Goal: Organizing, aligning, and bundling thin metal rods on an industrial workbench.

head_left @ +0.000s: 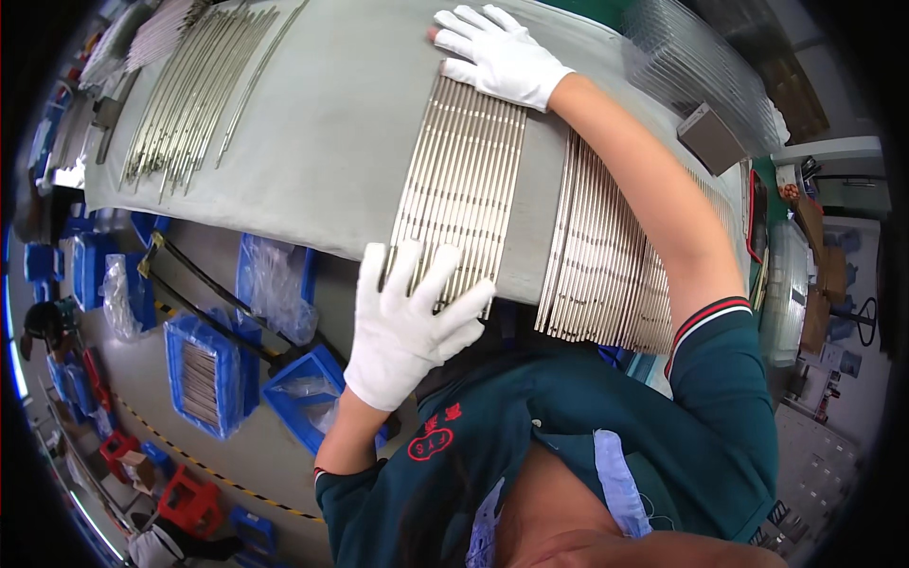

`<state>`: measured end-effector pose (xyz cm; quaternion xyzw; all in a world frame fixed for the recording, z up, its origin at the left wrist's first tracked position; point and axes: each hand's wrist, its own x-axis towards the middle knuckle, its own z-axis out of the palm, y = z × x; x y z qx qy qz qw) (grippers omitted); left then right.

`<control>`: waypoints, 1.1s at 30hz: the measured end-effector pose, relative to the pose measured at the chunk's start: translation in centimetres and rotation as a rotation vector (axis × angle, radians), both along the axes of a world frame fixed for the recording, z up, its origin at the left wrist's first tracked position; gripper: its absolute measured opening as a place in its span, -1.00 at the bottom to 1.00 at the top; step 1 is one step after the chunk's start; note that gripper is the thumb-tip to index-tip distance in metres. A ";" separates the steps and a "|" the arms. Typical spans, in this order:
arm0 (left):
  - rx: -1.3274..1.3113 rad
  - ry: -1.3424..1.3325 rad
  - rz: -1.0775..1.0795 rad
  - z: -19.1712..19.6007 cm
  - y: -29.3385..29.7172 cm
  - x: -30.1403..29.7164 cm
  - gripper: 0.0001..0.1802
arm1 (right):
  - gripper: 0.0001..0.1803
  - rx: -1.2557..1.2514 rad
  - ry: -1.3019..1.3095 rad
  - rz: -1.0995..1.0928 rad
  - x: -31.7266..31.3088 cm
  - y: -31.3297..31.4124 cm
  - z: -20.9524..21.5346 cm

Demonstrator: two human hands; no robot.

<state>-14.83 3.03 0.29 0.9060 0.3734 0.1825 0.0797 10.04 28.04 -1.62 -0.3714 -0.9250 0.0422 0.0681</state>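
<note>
A flat row of thin metal rods (462,175) lies side by side in front of me on the grey covered table (331,123), with darker bands running across it. My left hand (407,317), in a white glove, is spread over the near ends of these rods. At their far ends my right hand (502,59), gloved too, with some bare fingertips, lies stretched out flat on or just over the rods. Another row of rods (606,246) lies to the right, partly hidden under my right forearm. Neither hand has its fingers wrapped round a rod.
Loose rods (199,95) lie scattered at the table's far left. Clear plastic trays (705,66) and a small grey box (712,139) stand at the back right. Blue bins (210,374), some lined with plastic, sit on the floor at left, near red stools (189,497).
</note>
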 end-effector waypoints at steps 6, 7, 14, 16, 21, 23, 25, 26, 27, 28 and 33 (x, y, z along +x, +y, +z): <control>-0.019 0.234 0.278 -0.2 -0.3 -3.3 -0.24 | -0.37 0.047 0.341 -0.211 -0.2 -1.5 2.6; 0.014 0.256 0.320 -0.4 -0.6 -3.9 -0.22 | -0.35 -0.038 0.478 -0.185 0.6 -1.9 2.6; 0.052 0.377 0.375 -0.2 -0.5 -4.9 -0.09 | -0.24 0.087 0.002 0.114 5.1 -14.3 1.4; 0.035 0.363 0.316 -0.1 -0.5 -4.0 -0.06 | -0.12 -0.083 -0.046 0.269 5.5 -18.7 2.2; 0.075 0.261 0.121 0.0 0.5 -1.3 -0.19 | -0.19 -0.252 0.170 0.288 6.6 -23.7 2.4; 0.079 0.233 0.134 -0.2 0.7 -1.1 -0.21 | -0.22 -0.253 0.225 0.274 6.2 -23.6 2.6; 0.118 0.215 0.108 -0.3 1.0 -0.9 -0.22 | -0.26 -0.207 0.278 0.282 5.4 -23.3 2.3; 0.114 0.208 0.113 -0.2 1.0 -0.7 -0.22 | -0.31 -0.191 0.276 0.288 4.8 -23.0 2.2; 0.108 0.202 0.121 -0.1 0.9 -0.7 -0.22 | -0.36 -0.177 0.275 0.298 4.1 -22.8 2.0; 0.112 0.205 0.117 -0.1 0.9 -0.6 -0.22 | -0.38 -0.161 0.323 0.310 3.6 -22.5 1.3; 0.102 0.214 0.124 -0.3 0.7 -0.5 -0.19 | -0.35 -0.132 0.406 0.361 0.6 -21.0 0.7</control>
